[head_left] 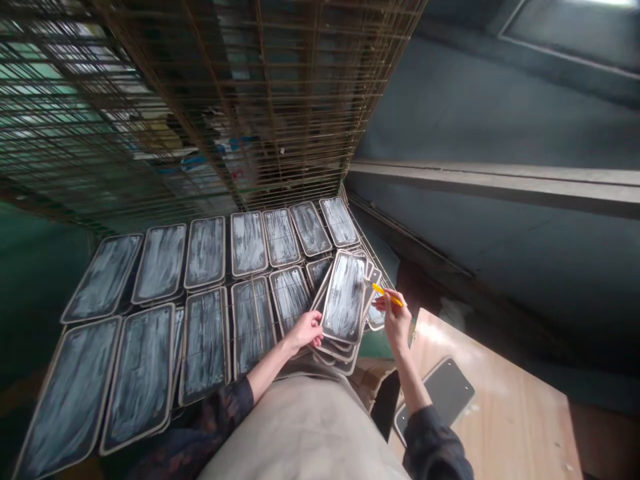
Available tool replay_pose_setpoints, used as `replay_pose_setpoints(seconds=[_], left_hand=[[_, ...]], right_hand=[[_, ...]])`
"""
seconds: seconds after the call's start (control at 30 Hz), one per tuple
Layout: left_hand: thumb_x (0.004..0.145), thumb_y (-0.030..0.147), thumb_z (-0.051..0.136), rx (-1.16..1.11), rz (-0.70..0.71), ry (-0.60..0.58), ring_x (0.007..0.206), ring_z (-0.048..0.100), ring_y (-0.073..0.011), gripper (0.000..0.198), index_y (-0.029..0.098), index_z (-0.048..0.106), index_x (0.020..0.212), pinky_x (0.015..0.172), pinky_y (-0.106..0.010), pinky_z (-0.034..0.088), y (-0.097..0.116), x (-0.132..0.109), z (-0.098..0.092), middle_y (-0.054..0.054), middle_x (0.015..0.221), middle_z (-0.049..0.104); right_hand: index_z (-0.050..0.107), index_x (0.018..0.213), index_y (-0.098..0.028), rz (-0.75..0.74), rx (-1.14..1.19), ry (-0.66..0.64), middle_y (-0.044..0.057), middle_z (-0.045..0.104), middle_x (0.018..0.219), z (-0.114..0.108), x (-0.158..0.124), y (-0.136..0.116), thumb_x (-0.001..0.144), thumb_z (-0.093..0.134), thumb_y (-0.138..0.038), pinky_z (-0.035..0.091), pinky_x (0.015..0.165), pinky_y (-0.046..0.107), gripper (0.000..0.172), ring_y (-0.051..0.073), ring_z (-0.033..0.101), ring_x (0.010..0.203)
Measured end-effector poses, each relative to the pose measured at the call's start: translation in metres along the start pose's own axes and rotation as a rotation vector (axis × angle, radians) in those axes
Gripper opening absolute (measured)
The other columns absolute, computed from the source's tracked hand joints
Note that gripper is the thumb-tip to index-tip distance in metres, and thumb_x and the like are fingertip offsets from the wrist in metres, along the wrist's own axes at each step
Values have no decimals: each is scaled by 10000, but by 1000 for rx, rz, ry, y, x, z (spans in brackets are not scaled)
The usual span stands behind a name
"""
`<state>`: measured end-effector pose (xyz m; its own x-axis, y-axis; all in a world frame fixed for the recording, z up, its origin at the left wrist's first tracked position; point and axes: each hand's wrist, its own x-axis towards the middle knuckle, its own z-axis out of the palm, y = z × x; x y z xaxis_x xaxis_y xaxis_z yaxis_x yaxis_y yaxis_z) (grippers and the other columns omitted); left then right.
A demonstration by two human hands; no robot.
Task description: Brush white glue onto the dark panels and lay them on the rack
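Observation:
My left hand (pixel 306 331) is closed on the lower edge of a stack of flat dark panels (pixel 344 300) with pale rims, the top one smeared with white streaks. It holds the stack tilted over the right end of a wire rack (pixel 370 257). My right hand (pixel 395 319) is just right of the stack, pinching a thin yellow tool (pixel 386 293) whose tip points at the stack's upper right corner.
Several more streaked panels (pixel 205 252) lie in two rows on the wire rack. Wire shelves (pixel 200 100) rise behind them. A wooden table (pixel 505 413) at lower right carries one dark panel (pixel 445 390). A grey wall with a ledge (pixel 500 180) runs along the right.

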<state>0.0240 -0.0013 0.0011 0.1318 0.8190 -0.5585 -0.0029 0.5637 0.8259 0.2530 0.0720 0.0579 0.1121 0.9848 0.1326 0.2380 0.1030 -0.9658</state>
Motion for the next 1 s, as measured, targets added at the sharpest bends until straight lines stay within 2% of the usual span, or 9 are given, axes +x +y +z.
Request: replay_pose_setpoints(seconds=[0.1,0.27,0.43,0.6,0.67,0.77,0.87,1.0], left_hand=[[709,85,539,39,23,-54,379,548,-72,209,137,509,908,369,-126,386,2,0,-3,50,528,562],[687,72,517,77,32,-114,356,525,-74,226,133,530,905,353,-135,368,2,-1,-8,46,521,557],[687,110,534,55,21,-139,359,528,-81,197,130,538,883,351,-143,363,-2,3,-14,31,530,569],[687,135,537,27,8,-163,390,562,-100,171,135,524,857,364,-153,394,-3,4,-17,10,555,592],[689,149,541,-14,7,-182,432,594,-115,155,134,523,843,389,-167,429,-1,1,-17,-12,588,614],[688,165,565,-154,13,-253,504,630,-132,161,128,523,839,445,-188,474,10,-5,-17,-34,629,632],[698,200,600,-354,41,-349,542,637,-125,233,121,531,906,480,-189,480,30,-11,-18,-58,722,655],[696,253,643,-508,92,-423,546,631,-124,332,111,540,978,480,-188,466,61,-9,-16,-63,760,650]], right_hand=[[570,1071,-182,-44,61,59,15,654,741,13,9,-7,853,522,-487,537,589,278,377,151,658,619],[589,992,-167,7,46,15,9,644,657,32,20,4,805,548,-557,533,529,275,434,153,638,549],[583,1005,-168,17,68,121,7,648,649,33,54,24,790,535,-594,531,553,291,479,152,629,538],[570,1088,-176,-33,66,160,31,662,735,29,80,25,824,505,-556,530,606,309,467,165,649,620],[567,1105,-186,-62,30,184,43,665,788,28,75,25,842,495,-522,525,620,304,433,165,653,653],[574,1109,-195,-84,-102,191,44,667,804,22,47,33,868,480,-453,508,626,291,364,158,646,660],[572,1123,-207,-50,-289,154,30,675,770,13,8,45,882,442,-396,490,647,295,333,158,635,644],[576,1094,-190,16,-340,72,60,677,913,13,-35,61,809,499,-416,476,665,324,371,208,626,747]])
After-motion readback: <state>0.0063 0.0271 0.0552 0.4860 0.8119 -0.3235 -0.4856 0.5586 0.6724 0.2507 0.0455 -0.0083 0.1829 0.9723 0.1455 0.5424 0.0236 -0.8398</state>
